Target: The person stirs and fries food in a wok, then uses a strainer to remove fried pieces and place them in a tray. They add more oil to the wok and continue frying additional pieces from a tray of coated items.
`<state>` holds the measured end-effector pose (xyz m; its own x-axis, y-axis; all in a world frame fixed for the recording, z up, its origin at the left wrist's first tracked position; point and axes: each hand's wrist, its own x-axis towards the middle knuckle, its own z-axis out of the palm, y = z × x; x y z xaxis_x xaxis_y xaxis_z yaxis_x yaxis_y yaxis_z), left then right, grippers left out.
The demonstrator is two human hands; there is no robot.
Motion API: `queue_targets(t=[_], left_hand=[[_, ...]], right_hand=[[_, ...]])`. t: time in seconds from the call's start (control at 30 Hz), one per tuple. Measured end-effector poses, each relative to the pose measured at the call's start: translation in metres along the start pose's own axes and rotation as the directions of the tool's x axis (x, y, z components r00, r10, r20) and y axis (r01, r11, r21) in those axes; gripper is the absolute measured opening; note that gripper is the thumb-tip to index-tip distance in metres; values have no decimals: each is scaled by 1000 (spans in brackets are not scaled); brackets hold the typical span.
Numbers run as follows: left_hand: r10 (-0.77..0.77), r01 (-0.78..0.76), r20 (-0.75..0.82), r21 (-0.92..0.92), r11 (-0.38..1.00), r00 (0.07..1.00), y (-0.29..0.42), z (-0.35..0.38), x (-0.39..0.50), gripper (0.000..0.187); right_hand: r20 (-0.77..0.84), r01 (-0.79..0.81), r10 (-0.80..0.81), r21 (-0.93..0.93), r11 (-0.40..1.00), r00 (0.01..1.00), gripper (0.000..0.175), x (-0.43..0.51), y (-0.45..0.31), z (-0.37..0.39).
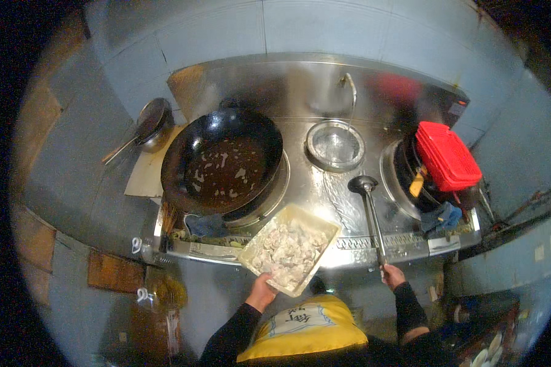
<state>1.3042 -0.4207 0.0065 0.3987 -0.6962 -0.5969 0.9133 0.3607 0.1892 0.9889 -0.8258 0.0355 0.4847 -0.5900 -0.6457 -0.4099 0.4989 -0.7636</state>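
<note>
My left hand [262, 291] grips the near corner of a pale rectangular plastic tub [335, 229], which holds flour-coated pieces of food [287, 254]. The tub is tilted over the front edge of the stove. In my right hand [392, 276] is the handle end of a long metal ladle [376, 220]; its dark bowl lies on the steel stovetop. To the left sits a large black wok [177, 142] with brown liquid and pale bits floating in it.
A round metal water well [335, 146] sits mid-stove under a curved tap [352, 91]. Red plastic baskets [447, 156] rest over the right burner, with blue cloths [445, 215] nearby. A strainer with a handle [152, 117] lies on a metal pot at the far left.
</note>
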Motion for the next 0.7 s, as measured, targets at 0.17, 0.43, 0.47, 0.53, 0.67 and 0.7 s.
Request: queue_targets(t=[0.17, 0.43, 0.47, 0.53, 0.67, 0.7], left_hand=[[61, -61, -22, 23, 998, 998, -42, 5, 48, 47], [283, -145, 45, 928, 343, 958, -57, 62, 58, 34], [367, -239, 254, 967, -87, 895, -58, 68, 56, 34], [417, -248, 199, 966, 67, 887, -51, 81, 60, 37], [376, -211, 207, 977, -31, 903, -39, 100, 85, 34], [304, -133, 188, 972, -194, 934, -36, 100, 88, 32]], right_hand=[[-106, -86, 63, -225, 971, 992, 33, 22, 5, -63], [-66, 37, -62, -328, 944, 996, 26, 36, 14, -79], [-129, -71, 32, -312, 947, 991, 27, 30, 4, -77], [-13, 113, -211, -811, 573, 977, 31, 12, -30, -62], [195, 328, -571, -934, 139, 797, 23, 1, -140, -2], [305, 459, -571, -877, 145, 762, 21, 13, -167, 23]])
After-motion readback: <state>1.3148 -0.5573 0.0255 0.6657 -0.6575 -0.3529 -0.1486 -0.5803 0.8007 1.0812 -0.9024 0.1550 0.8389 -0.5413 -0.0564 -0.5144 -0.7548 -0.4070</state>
